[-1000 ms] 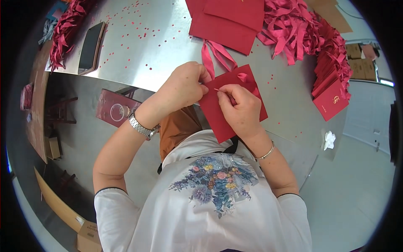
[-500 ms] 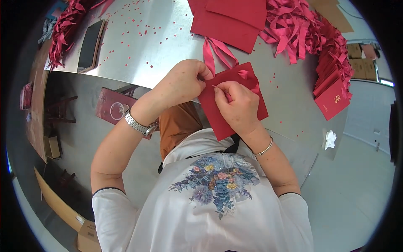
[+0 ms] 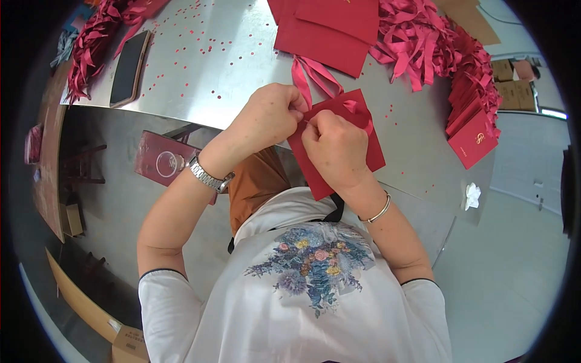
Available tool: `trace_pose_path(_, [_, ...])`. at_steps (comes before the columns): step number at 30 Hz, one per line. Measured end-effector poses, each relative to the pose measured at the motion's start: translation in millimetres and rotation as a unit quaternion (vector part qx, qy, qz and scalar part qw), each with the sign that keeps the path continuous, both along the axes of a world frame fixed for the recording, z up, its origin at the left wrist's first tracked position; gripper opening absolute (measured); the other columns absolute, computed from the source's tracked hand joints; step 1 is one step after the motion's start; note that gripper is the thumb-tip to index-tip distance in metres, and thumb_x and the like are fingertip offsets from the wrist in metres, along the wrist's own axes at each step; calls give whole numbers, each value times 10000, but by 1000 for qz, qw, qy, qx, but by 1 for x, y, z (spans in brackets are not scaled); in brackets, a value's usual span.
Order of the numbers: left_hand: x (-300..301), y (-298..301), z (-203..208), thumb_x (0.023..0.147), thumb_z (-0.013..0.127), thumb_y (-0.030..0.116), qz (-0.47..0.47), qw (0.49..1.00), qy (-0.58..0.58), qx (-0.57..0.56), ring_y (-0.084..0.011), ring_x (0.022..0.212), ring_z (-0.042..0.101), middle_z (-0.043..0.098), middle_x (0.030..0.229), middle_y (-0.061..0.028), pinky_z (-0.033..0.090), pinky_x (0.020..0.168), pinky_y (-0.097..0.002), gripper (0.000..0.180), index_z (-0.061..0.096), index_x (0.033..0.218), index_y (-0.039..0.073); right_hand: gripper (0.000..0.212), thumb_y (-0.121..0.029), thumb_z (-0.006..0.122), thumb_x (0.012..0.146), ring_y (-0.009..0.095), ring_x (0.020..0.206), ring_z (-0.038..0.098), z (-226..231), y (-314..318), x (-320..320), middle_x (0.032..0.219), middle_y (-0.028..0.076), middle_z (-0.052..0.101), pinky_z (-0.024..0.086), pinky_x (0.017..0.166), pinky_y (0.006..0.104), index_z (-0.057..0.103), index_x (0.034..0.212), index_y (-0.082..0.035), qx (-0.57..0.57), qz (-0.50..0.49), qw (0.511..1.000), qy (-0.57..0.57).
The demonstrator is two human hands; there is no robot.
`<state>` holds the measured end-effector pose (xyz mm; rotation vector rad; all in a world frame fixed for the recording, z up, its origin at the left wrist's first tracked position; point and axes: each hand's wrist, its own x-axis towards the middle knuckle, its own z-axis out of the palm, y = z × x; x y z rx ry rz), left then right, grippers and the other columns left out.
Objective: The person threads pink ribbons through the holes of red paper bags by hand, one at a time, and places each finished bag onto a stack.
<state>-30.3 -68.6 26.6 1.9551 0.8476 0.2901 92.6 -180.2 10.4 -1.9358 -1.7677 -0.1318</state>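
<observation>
A flat red paper bag point(image 3: 370, 148) lies tilted at the table's near edge, in front of my body. A pink ribbon loop point(image 3: 319, 74) stretches out from its far side, and more pink ribbon point(image 3: 351, 107) rests on its face. My left hand point(image 3: 273, 116) is closed in a pinch at the bag's left corner, where one strand of the ribbon runs to its fingers. Over the bag, my right hand point(image 3: 336, 146) is closed too, its fingertips almost meeting the left ones. Something thin and pale shows between them; the right hand's curled fingers hide the rest.
More red bags point(image 3: 327, 36) are stacked beyond my hands. Heaped pink ribbons point(image 3: 417, 45) and a row of ribboned bags point(image 3: 475, 139) curve along the right. A phone point(image 3: 129, 69) lies at left, near scattered red dots. Crumpled white paper point(image 3: 472, 196) sits at the right edge.
My right hand has shifted slightly left, closer to my left hand. Both stay pinched at the bag's left corner, and the bag has hardly moved.
</observation>
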Motion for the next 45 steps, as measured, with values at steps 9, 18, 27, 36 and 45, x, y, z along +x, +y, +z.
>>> trace_pose_path(9, [-1, -5, -11, 784, 597, -2, -8, 997, -23, 72, -266, 752, 660, 671, 810, -166, 520, 700, -353, 134, 653, 896, -50, 123, -91, 665, 763, 270, 592, 639, 2, 2, -10, 659, 93, 615, 513, 505, 382, 548, 734, -72, 1, 5, 998, -57])
trace_pose_path(18, [-3, 5, 0, 749, 656, 12, -74, 997, 14, 18, -269, 766, 651, 670, 825, -158, 521, 721, -351, 187, 659, 929, -36, 106, -58, 698, 782, 263, 618, 635, -17, -10, 6, 696, 92, 625, 507, 545, 369, 595, 809, -63, 108, -13, 985, 133])
trace_pose_path(27, [-5, 13, 6, 747, 677, 52, -89, 992, 47, -81, -279, 775, 660, 682, 809, -160, 521, 724, -362, 178, 679, 912, -15, 107, -32, 697, 772, 248, 601, 624, -14, -13, 8, 682, 73, 614, 501, 543, 353, 597, 794, -64, 124, 2, 971, 203])
trace_pose_path(36, [-8, 6, 2, 791, 667, 49, -52, 992, 17, -116, -212, 736, 637, 679, 789, -130, 510, 706, -338, 146, 678, 919, -20, 120, -47, 711, 737, 239, 588, 626, -13, -14, 11, 660, 58, 618, 497, 529, 347, 609, 793, -77, 107, 59, 976, 183])
trace_pose_path(45, [-13, 0, -5, 780, 670, 66, -35, 997, -17, -64, -281, 768, 653, 667, 799, -158, 516, 721, -366, 130, 659, 872, -25, 114, -66, 717, 750, 243, 582, 633, -16, -11, 6, 659, 71, 626, 494, 510, 350, 612, 794, -76, 87, 39, 980, 176])
